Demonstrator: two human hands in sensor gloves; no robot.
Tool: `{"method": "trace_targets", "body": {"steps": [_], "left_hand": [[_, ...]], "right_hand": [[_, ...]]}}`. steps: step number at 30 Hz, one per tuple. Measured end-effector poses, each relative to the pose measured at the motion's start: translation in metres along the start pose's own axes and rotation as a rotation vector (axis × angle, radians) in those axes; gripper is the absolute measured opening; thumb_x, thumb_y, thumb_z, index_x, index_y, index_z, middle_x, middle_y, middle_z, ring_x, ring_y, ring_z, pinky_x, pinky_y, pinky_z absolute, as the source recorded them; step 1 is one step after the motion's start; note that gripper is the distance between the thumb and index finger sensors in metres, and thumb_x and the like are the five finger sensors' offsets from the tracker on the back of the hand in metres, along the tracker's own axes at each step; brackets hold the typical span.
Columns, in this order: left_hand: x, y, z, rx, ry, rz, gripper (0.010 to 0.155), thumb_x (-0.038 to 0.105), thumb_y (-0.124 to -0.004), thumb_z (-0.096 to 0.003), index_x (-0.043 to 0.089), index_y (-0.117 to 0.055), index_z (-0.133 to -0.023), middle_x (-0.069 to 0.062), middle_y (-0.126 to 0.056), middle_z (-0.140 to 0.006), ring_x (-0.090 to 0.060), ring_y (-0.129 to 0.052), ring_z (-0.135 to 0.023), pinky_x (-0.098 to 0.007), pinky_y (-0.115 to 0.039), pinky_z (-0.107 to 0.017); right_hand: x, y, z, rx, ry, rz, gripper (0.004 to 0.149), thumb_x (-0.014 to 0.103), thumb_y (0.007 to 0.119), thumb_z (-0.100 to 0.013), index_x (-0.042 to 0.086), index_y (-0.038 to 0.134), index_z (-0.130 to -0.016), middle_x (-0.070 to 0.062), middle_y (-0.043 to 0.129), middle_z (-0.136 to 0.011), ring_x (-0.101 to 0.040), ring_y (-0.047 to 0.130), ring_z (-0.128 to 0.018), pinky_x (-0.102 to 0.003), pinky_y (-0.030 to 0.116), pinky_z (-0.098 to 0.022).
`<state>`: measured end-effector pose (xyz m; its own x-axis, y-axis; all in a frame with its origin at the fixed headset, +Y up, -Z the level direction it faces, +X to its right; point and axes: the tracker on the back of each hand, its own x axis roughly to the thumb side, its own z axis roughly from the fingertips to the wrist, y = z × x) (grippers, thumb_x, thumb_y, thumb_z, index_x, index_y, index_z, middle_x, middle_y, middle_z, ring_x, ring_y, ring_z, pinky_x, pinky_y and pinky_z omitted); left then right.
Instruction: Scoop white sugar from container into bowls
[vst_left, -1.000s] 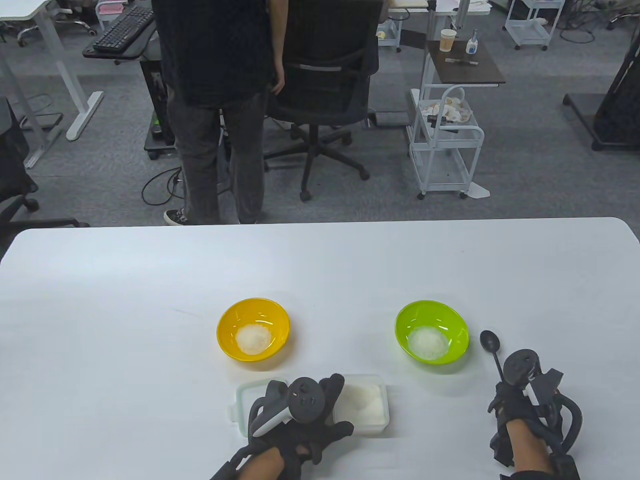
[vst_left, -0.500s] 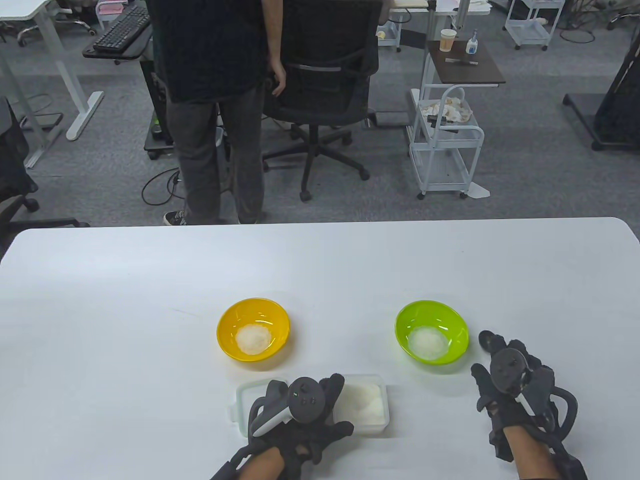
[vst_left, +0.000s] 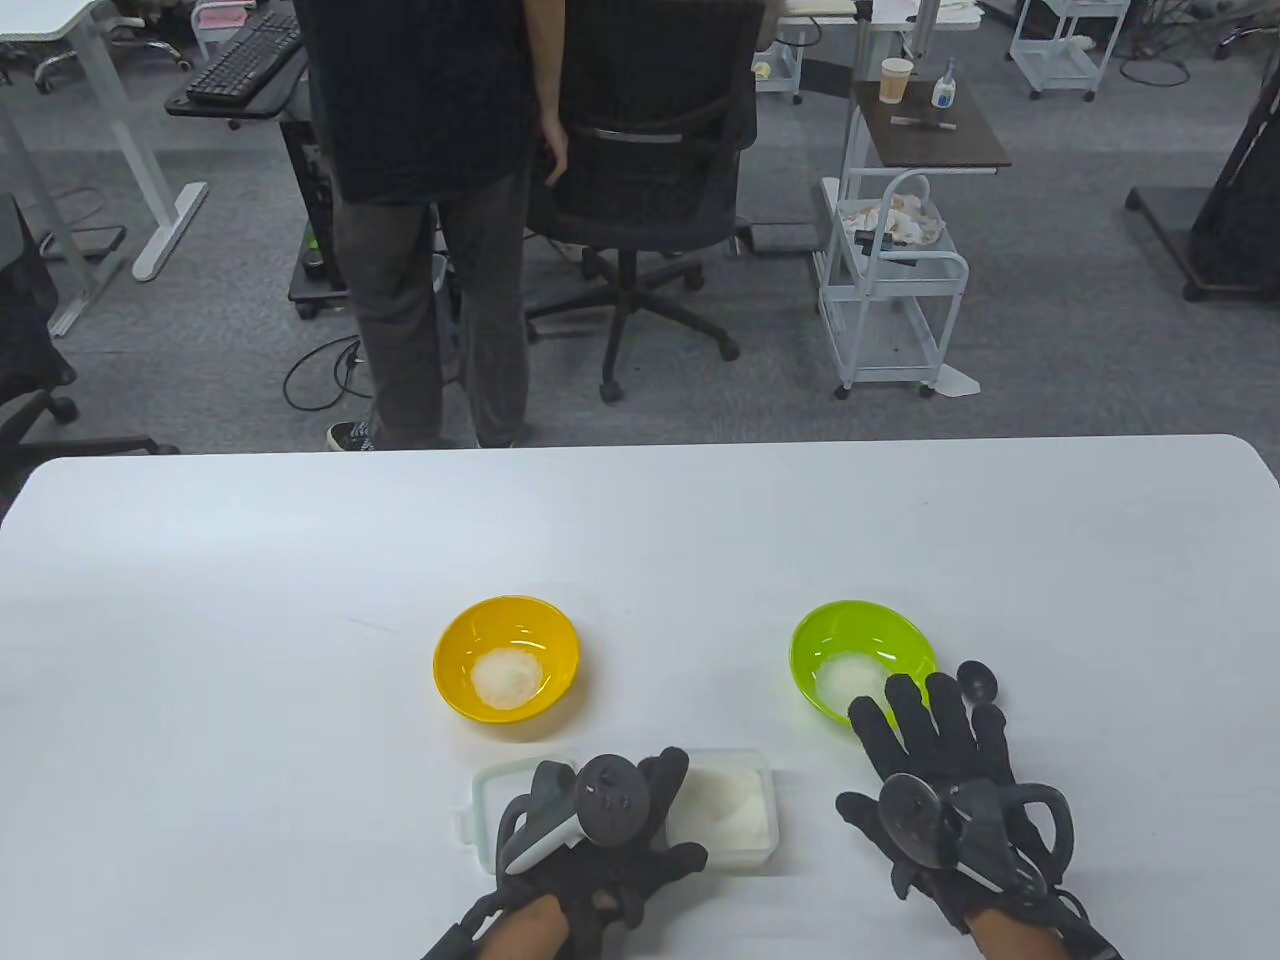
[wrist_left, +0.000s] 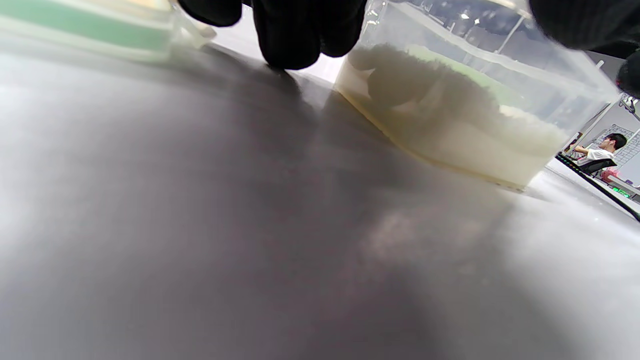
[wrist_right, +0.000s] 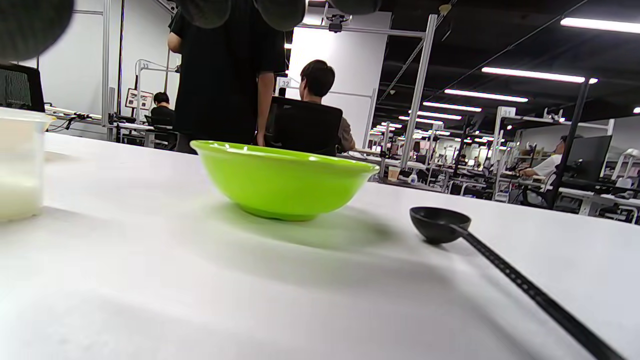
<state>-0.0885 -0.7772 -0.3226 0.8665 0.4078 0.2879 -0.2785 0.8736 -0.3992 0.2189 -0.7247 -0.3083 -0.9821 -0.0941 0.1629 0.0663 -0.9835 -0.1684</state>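
Step in hand: I judge the scooping is finished or paused, because both bowls already hold sugar and the spoon lies on the table.
My right hand (vst_left: 935, 770): it is spread flat with the fingers apart, above the table and over the near edge of the green bowl (vst_left: 850, 635); it holds nothing.
Black spoon (wrist_right: 440, 224): it lies on the table just to the right of the green bowl, with its handle running toward me; my hand does not touch it.
My left hand (vst_left: 590, 825): it rests at the clear sugar container (vst_left: 745, 830), with fingers against its left wall; whether they grip or only touch the wall, I cannot tell.
White sugar: a heap is left in the container, and a small mound sits in the yellow bowl (vst_left: 460, 640) and in the green one.
Lid (vst_left: 485, 800): it lies beside the container, on its left, partly under my left hand.
Next move: if more sugar is wanted, my right hand must pick up the spoon handle again; otherwise, I think the lid goes back on.
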Motion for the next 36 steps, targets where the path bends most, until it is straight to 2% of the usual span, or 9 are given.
{"method": "trace_targets", "body": {"steps": [16,21,26,30,34,36], "left_hand": [[0.001,0.002,0.000,-0.003,0.000,-0.006,0.092,0.074,-0.069,-0.0370,0.042,-0.027,-0.112,0.004,-0.045,-0.122,-0.024,-0.062,-0.114,-0.054,-0.046,-0.084],[0.003,0.010,0.002,0.032,-0.012,-0.033,0.089,0.072,-0.070,-0.0376,0.041,-0.034,-0.112,0.004,-0.050,-0.121,-0.024,-0.070,-0.110,-0.053,-0.051,-0.083],[0.003,0.030,0.010,0.079,-0.023,-0.024,0.088,0.071,-0.071,-0.0378,0.040,-0.038,-0.113,0.003,-0.049,-0.121,-0.024,-0.070,-0.110,-0.053,-0.052,-0.083],[-0.001,0.048,0.013,0.095,0.003,-0.214,0.087,0.071,-0.072,-0.0377,0.040,-0.040,-0.113,0.002,-0.044,-0.122,-0.025,-0.064,-0.113,-0.054,-0.048,-0.084],[-0.011,0.052,0.014,0.045,0.026,-0.507,0.091,0.074,-0.072,-0.0363,0.041,-0.038,-0.114,0.005,-0.037,-0.124,-0.024,-0.057,-0.117,-0.056,-0.043,-0.085],[-0.019,0.050,0.013,-0.005,0.040,-0.567,0.094,0.076,-0.071,-0.0350,0.039,-0.036,-0.114,0.005,-0.032,-0.125,-0.025,-0.051,-0.119,-0.057,-0.039,-0.086]], "right_hand": [[-0.003,0.004,0.004,0.010,0.017,-0.027,0.083,0.076,0.064,-0.040,0.045,0.033,-0.110,-0.001,0.022,-0.124,-0.037,0.022,-0.118,-0.065,0.026,-0.080],[-0.002,0.006,0.004,0.020,0.012,-0.027,0.082,0.075,0.064,-0.040,0.045,0.033,-0.110,-0.002,0.023,-0.124,-0.038,0.021,-0.117,-0.065,0.026,-0.080],[-0.002,0.007,0.004,0.020,0.012,-0.040,0.082,0.076,0.063,-0.040,0.045,0.034,-0.110,-0.002,0.024,-0.124,-0.037,0.021,-0.117,-0.065,0.026,-0.080],[-0.003,0.007,0.005,0.014,0.011,-0.049,0.082,0.076,0.063,-0.039,0.045,0.034,-0.110,-0.002,0.024,-0.124,-0.037,0.021,-0.117,-0.065,0.026,-0.080],[-0.004,0.007,0.005,0.017,0.014,-0.047,0.082,0.076,0.063,-0.039,0.045,0.034,-0.110,-0.002,0.025,-0.124,-0.037,0.022,-0.117,-0.065,0.027,-0.080],[-0.005,0.007,0.005,0.019,0.019,-0.052,0.082,0.076,0.063,-0.039,0.045,0.035,-0.110,-0.002,0.025,-0.124,-0.037,0.022,-0.117,-0.065,0.027,-0.080]]}}
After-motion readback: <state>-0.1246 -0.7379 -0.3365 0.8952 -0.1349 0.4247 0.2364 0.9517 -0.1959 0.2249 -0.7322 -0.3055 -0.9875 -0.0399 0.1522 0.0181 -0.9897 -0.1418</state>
